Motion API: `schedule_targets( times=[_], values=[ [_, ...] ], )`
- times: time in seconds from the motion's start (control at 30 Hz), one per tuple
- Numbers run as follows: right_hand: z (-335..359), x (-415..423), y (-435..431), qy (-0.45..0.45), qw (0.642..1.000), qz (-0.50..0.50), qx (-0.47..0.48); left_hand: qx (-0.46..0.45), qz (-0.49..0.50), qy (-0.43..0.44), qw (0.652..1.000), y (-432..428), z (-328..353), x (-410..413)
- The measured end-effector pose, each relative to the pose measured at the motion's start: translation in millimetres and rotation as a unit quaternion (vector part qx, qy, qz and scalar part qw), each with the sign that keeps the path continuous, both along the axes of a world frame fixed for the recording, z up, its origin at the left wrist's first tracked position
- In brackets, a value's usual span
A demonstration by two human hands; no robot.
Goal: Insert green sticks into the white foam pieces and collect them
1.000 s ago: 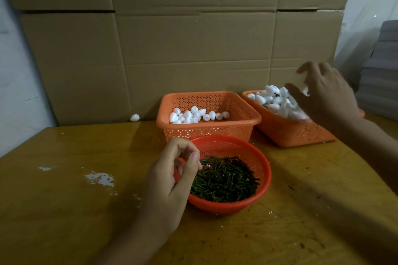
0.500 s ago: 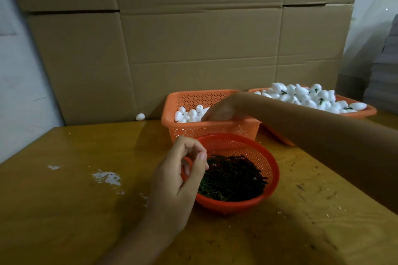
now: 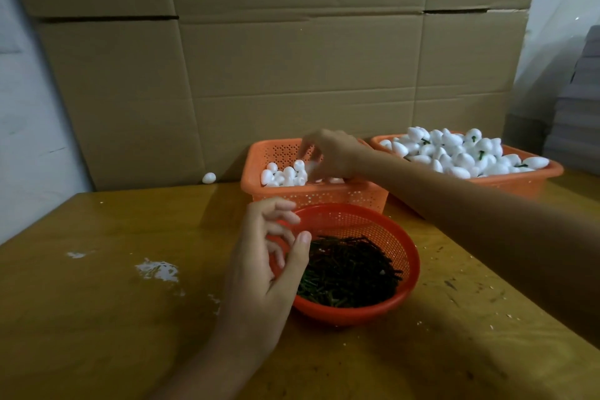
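A round red basket in front of me holds a pile of green sticks. My left hand hovers over its left rim, fingers loosely spread, and I see nothing in it. Behind stands a square orange basket with plain white foam pieces. My right hand reaches into it with fingers curled down round a blurred white foam piece. To the right, a second orange basket is heaped with foam pieces that have green sticks in them.
A stray foam piece lies at the table's back edge by the cardboard boxes. White crumbs are smeared on the wooden table at the left. My right forearm crosses above the table's right side.
My right hand swung from over the heaped right basket to the middle basket and closed on a foam piece. My left hand's fingers have spread apart over the stick basket.
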State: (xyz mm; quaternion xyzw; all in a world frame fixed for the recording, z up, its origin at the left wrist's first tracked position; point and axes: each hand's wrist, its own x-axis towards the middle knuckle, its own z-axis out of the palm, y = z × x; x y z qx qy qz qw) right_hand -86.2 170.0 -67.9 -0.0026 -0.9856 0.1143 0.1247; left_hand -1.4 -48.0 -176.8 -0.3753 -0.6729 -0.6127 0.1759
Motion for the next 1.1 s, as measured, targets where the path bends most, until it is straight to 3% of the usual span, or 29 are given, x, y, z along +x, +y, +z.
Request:
schedule_targets(
  times=[0.13,0.23,0.37,0.47,0.7,0.87,1.1],
  values=[
    [0,42,-27,0.162,0.973,0.063,-0.150,0.017,0.022,-0.029,0.999,1,1,-1],
    [-13,89,-42,0.149,0.941,0.130,-0.274,0.022,0.015,-0.029,0.999,0,1,-2],
    [-44,126,-50,0.136,0.950,0.134,-0.247,-0.013,0.004,-0.019,1.000,-1,-2,-5],
    [-54,131,-46,0.075,0.943,0.151,-0.288,-0.021,-0.022,-0.005,1.000,-2,-1,-6],
    [-60,139,-42,0.073,0.965,0.159,-0.197,-0.021,-0.034,-0.021,0.999,-1,1,-7],
    [-67,140,-39,0.059,0.989,0.129,-0.032,-0.002,-0.028,-0.045,0.999,-1,1,-5],
    [-69,137,-37,-0.005,0.991,0.133,0.030,0.008,-0.025,-0.048,0.999,0,2,-4]
  ],
)
